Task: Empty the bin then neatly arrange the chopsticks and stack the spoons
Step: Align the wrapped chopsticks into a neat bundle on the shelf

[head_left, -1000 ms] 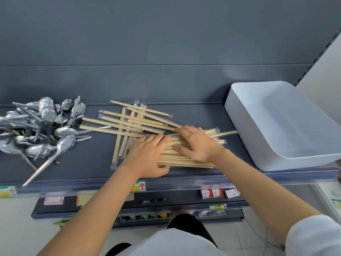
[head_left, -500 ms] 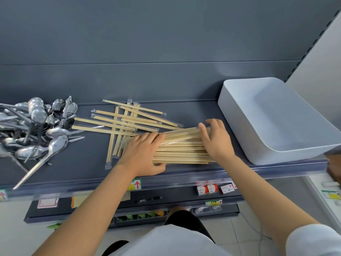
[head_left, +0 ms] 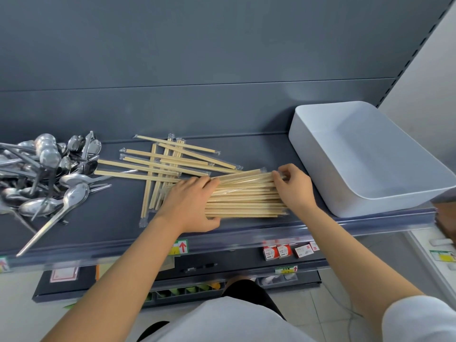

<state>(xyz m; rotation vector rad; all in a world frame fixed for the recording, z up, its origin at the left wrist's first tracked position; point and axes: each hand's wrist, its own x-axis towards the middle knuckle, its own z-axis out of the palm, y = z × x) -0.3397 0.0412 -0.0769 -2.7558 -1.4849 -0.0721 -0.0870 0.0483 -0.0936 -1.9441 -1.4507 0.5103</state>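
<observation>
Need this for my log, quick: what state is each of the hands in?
Left hand: open, fingers flat on the chopsticks.
Right hand: closed, pinching the chopsticks' right ends.

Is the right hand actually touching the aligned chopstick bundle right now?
Touching. The head view shows the right hand with its fingertips curled onto the right-hand ends of the chopstick bundle, with no gap between them.
</observation>
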